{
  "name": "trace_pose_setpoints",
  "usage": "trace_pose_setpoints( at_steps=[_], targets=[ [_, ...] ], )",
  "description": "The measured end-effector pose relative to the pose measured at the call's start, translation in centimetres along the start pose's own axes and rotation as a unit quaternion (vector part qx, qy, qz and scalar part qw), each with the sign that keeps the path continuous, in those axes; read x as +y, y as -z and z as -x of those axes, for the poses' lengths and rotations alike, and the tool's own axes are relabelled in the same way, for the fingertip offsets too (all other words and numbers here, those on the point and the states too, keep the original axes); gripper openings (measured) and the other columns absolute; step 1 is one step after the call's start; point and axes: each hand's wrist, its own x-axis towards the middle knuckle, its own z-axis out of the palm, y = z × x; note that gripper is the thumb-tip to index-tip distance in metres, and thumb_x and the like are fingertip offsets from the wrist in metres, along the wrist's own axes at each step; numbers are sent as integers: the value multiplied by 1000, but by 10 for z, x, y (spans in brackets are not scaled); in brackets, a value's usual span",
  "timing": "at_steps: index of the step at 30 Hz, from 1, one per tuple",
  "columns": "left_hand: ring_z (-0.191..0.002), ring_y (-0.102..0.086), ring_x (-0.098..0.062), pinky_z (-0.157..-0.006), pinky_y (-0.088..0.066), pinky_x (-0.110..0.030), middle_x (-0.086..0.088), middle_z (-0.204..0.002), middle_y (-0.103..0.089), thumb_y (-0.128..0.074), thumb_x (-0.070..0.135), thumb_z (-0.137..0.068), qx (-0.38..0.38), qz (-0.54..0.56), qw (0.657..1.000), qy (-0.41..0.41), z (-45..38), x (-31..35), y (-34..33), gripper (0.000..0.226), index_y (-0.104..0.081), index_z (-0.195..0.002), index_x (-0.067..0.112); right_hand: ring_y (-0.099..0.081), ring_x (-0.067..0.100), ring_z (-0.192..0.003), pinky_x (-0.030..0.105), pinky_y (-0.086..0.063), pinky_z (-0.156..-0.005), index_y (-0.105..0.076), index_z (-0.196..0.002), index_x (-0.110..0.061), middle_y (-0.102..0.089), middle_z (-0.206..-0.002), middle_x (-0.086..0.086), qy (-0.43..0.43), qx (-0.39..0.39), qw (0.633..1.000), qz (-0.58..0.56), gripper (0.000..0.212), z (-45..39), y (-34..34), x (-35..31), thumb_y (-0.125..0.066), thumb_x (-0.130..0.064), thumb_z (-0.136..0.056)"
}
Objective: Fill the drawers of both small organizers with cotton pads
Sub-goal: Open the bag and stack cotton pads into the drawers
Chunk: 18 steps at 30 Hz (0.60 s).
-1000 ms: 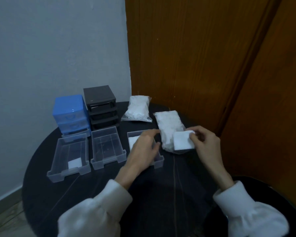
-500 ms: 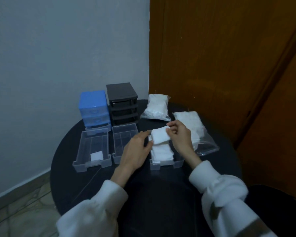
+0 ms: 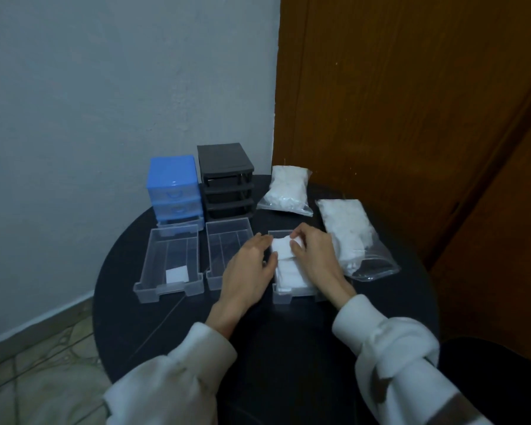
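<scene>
head view: only camera, looks down at round black table (image 3: 288,363); landmark = black organizer (image 3: 226,179)
left hand (image 3: 248,269): in front of the landmark, fingers loosely curved, fingertips touching the left edge of the cotton pad; grips nothing that I can see
right hand (image 3: 314,256): front-right of the landmark, pinches the cotton pad (image 3: 282,248) between thumb and fingers
right drawer (image 3: 288,294): clear, out on the table front-right of the landmark, pads stacked inside, held pad sits over its far end
middle drawer (image 3: 229,250): directly in front of the landmark, looks unfilled
left drawer (image 3: 169,262): front-left of the landmark, one pad in its near end
blue organizer (image 3: 174,187): touching or just beside the landmark's left side, can't tell which
open bag (image 3: 354,237): right of the landmark, mouth toward the person, pads inside
second bag (image 3: 287,191): just right of the landmark, looks closed
risk: pad lands crooked or rides over the drawer wall if released off-centre; overstacked pads could jam the drawer going back in; light drawer may slide if pressed hard
surface: dark, smooth, round
room: pale wall behind the landmark, wooden door on the right, tiled floor lower left, dim light
</scene>
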Motion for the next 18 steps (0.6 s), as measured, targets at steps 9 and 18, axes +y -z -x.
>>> trace_pose_setpoints(
  at_steps=[9,18],
  targets=[
    [-137,-32,-10,-109,-31,-29,-2,-146,-42,-49,28,-96,4,-10,1000,-2,1,-3,-1,42,-46,-137,19,-49,15,-119,18,-34,-95,-60,-120,-6,-48,-137,6,62,-4,996,63,28,8,12,-8,-46,-11,-96],
    [-137,-32,-9,-109,-30,-27,-2,-144,-44,-48,26,-97,5,-12,1000,-13,1,-3,-2,41,-47,-136,17,-13,17,-144,34,-23,-114,-14,-150,-13,-5,-159,2,111,-257,951,134,53,23,18,-7,-32,-27,-102]
  ],
)
